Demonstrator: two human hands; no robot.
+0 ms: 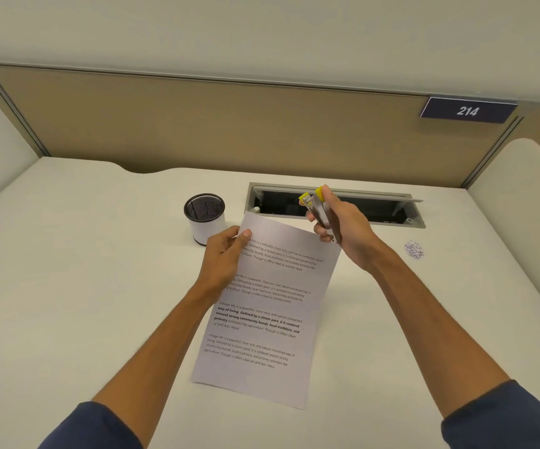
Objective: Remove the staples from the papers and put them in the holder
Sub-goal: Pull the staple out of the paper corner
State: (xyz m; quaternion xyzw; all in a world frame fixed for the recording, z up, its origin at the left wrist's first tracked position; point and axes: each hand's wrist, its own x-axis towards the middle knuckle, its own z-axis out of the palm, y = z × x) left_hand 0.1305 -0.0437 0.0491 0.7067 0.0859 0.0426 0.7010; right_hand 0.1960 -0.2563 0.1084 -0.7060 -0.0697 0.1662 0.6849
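The printed papers (271, 306) lie at a slant on the white desk (83, 286), their top edge raised off the surface. The left hand (226, 254) pinches the papers at their upper left corner, thumb on top of the sheet and fingers curled beneath. Just beyond that corner, and a little to its left, stands the mesh holder (204, 218), a black-rimmed cup with a white lower wall, upright on the desk.

The right hand (343, 228) hovers at the papers' upper right corner, its fingers wrapped round a metal staple remover (322, 215) with yellow tips. The tool's yellow ends point up and away from the papers; its lower end sits at the sheet's corner, though whether it touches the paper cannot be told.

Behind the papers' top edge an open cable hatch (333, 205) is set into the desk. Well to the right of the papers lies a small heap of loose staples (413, 249). A beige partition carries a sign (468, 111) reading 214.
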